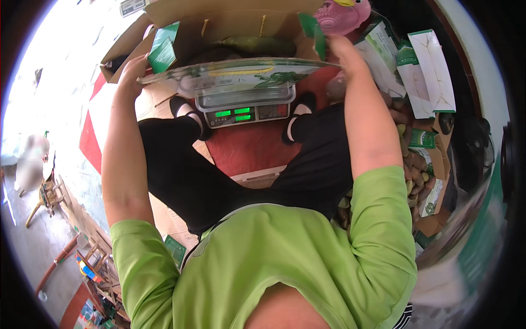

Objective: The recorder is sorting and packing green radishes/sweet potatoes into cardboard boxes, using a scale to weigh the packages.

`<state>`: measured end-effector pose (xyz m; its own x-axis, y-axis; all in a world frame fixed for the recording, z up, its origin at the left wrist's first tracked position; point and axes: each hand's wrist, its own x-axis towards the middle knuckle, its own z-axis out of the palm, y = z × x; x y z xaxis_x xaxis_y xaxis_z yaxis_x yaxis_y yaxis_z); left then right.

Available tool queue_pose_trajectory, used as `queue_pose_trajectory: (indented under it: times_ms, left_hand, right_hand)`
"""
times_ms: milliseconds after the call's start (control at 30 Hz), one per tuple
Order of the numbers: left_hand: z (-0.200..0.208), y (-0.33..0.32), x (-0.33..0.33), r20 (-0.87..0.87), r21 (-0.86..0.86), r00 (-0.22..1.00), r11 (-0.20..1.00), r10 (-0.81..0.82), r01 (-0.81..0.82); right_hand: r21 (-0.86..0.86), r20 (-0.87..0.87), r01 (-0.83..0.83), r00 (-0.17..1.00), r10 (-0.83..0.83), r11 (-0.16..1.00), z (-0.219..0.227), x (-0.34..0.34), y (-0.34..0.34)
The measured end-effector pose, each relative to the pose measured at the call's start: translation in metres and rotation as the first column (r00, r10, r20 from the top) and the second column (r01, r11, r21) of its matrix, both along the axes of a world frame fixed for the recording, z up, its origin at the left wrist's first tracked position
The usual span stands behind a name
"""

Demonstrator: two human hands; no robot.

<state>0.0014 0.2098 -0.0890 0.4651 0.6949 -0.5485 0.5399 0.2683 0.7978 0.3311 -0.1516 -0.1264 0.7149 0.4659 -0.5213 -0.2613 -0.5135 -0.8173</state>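
Observation:
A cardboard box [235, 79], its near side printed white and green, hangs over or rests on the scale with its top flaps up. My left hand [135, 71] grips its near left corner beside a green tab [163, 48]. On the near right corner, my right hand [344, 54] is closed by another green tab [313, 34]. Inside the box lies long greenish-brown produce [257, 44]; the rest of its contents is in shadow. Below it stands a digital scale [246, 113] with lit green displays and a clear plastic tray [245, 97] on top.
My feet stand either side of the scale on a red floor [235, 151]. At right are a pile of brown and green produce [417, 178], folded white-green cartons [433, 74] and a pink fan [341, 19]. Wooden chairs [98, 263] stand at lower left.

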Motion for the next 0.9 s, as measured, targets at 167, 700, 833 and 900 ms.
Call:
queue_pose_trajectory:
  times_ms: [167,700,833,900]
  left_hand:
    - [0.006,-0.006,0.006,0.019,0.029,0.999,0.999,-0.045,0.044]
    - [-0.007,-0.008,0.004,0.121,-0.003,0.991,0.998,0.061,-0.061]
    - [-0.002,-0.011,0.007,0.166,-0.018,0.976,0.99,0.142,-0.141]
    - [0.011,-0.017,0.007,0.225,-0.017,0.96,0.986,0.166,-0.167]
  right_hand:
    - [0.008,-0.068,-0.007,0.998,0.008,1.0,-0.015,0.015,0.002]
    - [0.097,0.024,-0.001,1.0,-0.002,0.995,-0.005,-0.003,0.021]
    - [0.095,-0.037,0.027,0.999,-0.024,0.995,0.019,-0.001,0.019]
    - [0.185,-0.036,0.049,0.998,-0.044,0.981,0.029,-0.003,0.019]
